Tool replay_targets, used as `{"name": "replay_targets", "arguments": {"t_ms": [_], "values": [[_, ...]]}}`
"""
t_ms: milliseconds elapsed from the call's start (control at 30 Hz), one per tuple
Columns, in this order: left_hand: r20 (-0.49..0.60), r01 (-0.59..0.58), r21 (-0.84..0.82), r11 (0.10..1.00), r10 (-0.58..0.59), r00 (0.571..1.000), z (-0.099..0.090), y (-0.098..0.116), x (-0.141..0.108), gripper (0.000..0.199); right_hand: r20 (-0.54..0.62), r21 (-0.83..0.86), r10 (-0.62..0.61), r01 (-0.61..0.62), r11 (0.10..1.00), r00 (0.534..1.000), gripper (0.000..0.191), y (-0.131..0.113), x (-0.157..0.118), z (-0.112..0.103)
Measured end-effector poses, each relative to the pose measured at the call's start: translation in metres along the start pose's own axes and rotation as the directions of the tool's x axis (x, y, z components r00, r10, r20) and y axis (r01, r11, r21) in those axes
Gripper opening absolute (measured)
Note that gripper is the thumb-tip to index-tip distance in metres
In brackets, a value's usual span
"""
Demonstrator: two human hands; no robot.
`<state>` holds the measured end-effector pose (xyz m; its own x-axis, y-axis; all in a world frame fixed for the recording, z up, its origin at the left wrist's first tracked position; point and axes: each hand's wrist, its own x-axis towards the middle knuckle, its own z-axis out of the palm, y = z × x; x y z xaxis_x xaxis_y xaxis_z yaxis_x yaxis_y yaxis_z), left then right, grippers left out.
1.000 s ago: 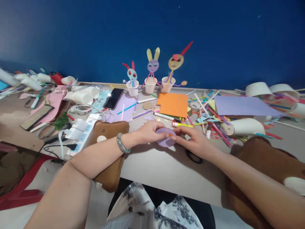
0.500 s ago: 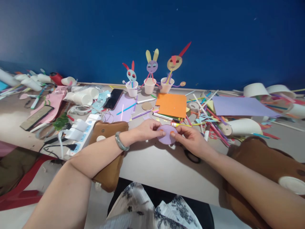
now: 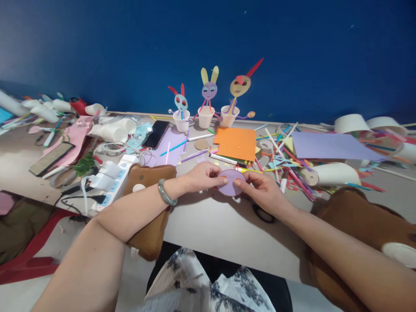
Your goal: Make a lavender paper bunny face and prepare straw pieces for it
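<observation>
A round purple paper disc (image 3: 230,186) is held just above the front of the table, with small orange pieces showing under the thumbs. My left hand (image 3: 206,177) pinches its left edge, and my right hand (image 3: 261,190) grips the right edge with the thumb on its face. Under my right hand lie the black handles of what looks like a pair of scissors (image 3: 264,214). Behind the disc rest a marker (image 3: 227,160) and an orange paper sheet (image 3: 238,143). Three paper-faced puppets stand in white cups (image 3: 206,117) at the wall.
Straws, pens and scraps are strewn behind my right hand, by a white paper cylinder (image 3: 338,173) and purple paper (image 3: 331,146). Brown cushions (image 3: 354,234) flank the work area. To the left are a power strip (image 3: 113,186), cables and a phone (image 3: 156,134).
The view has shifted slightly, so everything sits a little further right. Both hands keep their hold on the purple disc, with the thumbs barely changed.
</observation>
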<state>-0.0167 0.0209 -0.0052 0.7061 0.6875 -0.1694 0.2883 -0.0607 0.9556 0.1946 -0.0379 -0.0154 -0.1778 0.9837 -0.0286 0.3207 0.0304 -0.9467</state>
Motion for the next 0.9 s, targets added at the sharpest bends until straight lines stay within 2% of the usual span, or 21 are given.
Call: {"name": "replay_targets", "arguments": {"t_ms": [133, 333, 500, 600, 733, 900], "values": [[-0.031, -0.035, 0.036, 0.999, 0.036, 0.999, 0.0, 0.0, -0.001, 0.034, 0.023, -0.049, -0.026, 0.027, 0.998, 0.999, 0.047, 0.001, 0.001, 0.0], [0.021, -0.012, 0.029, 1.0, 0.011, 1.0, 0.0, 0.0, -0.001, 0.034, 0.008, -0.072, -0.031, 0.032, 0.997, 0.999, 0.048, 0.004, 0.002, -0.001], [-0.018, -0.08, 0.098, 0.992, 0.082, 0.996, 0.0, 0.0, -0.001, 0.039, 0.021, -0.054, -0.02, 0.021, 0.998, 1.0, 0.048, 0.0, 0.002, 0.0], [-0.005, -0.053, 0.104, 0.993, 0.054, 0.999, 0.0, -0.001, -0.001, 0.038, 0.027, -0.075, -0.037, 0.039, 0.996, 0.999, 0.049, -0.001, 0.003, 0.001], [0.011, 0.041, 0.02, 0.999, -0.042, 0.999, -0.001, 0.001, -0.001, 0.034, -0.003, -0.044, -0.006, 0.006, 0.999, 1.0, 0.049, 0.006, 0.005, 0.001], [-0.037, 0.022, 0.006, 1.0, -0.021, 0.999, -0.003, 0.007, -0.001, 0.033, -0.014, 0.028, 0.041, -0.04, 0.999, 0.999, 0.045, 0.011, 0.006, 0.001]]}}
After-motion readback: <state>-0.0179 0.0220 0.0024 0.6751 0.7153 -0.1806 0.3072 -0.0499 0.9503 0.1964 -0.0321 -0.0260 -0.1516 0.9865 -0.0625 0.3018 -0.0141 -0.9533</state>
